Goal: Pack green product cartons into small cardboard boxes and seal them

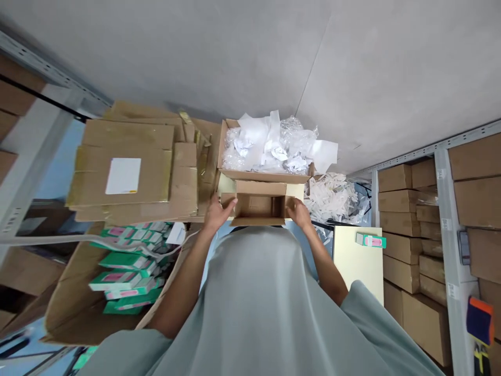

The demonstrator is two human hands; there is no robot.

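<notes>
A small cardboard box point(260, 206) stands open in front of my body, its flaps spread and its inside bare. My left hand point(217, 213) grips the left flap, the thumb stretched over it toward the opening. On the opposite side my right hand point(299, 213) holds the right flap, with its fingers bent around the edge and partly hidden. Just behind it is a wider carton point(266, 176) heaped with bubble wrap and crumpled white paper point(270, 143).
Flattened cardboard point(125, 136) is stacked at left, above a large carton point(74, 297) of green-and-white packets point(117, 279). To the right lie shredded paper point(332, 198) and a cream tabletop point(354, 266) bearing one green box point(371, 240). Shelves point(450, 209) hold brown cartons. A white cable point(78, 238) crosses the left side.
</notes>
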